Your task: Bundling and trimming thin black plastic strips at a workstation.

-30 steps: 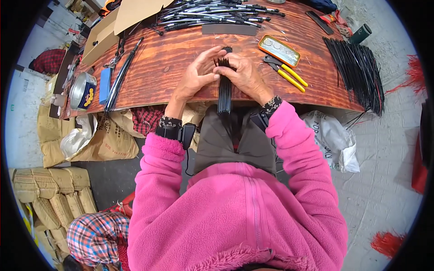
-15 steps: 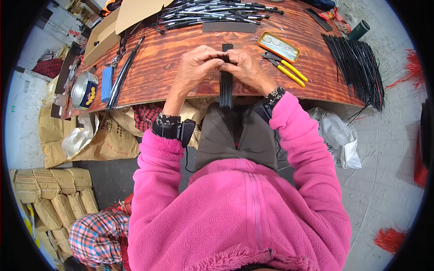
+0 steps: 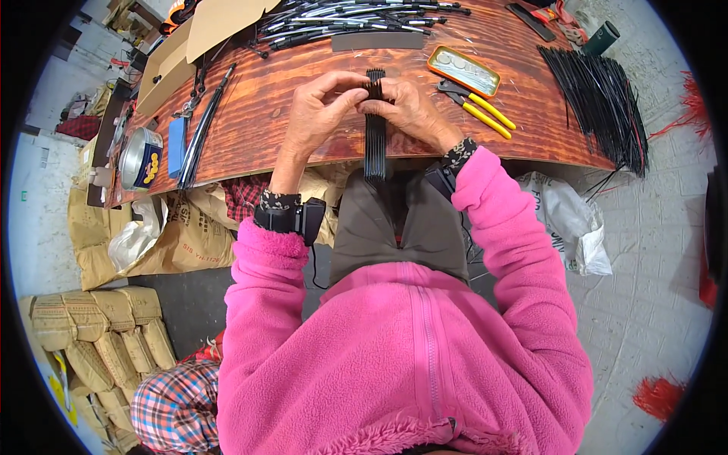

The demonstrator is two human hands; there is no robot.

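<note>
Our grip is two-handed: the right hand (image 3: 406, 106) is closed at the right side of the bundle of thin black rods (image 3: 375, 148), its thumb laid across it, while the left hand (image 3: 322, 106) is half curled, fingertips at the bundle's left edge; whether they press on it we cannot tell. To do this well, we would pinch lightly from both sides, keep the rods flat and parallel, and even up their tips with small finger moves rather than squeezing, since a loose hold could let some slip out of line. The bundle runs far to near between our hands, nearer its far end to the grip; a short length shows beyond the fingers, and the longer part reaches towards us past the near edge of the bench (image 3: 258, 102), with the yellow-handled pliers (image 3: 489, 114) well apart on the right.
</note>
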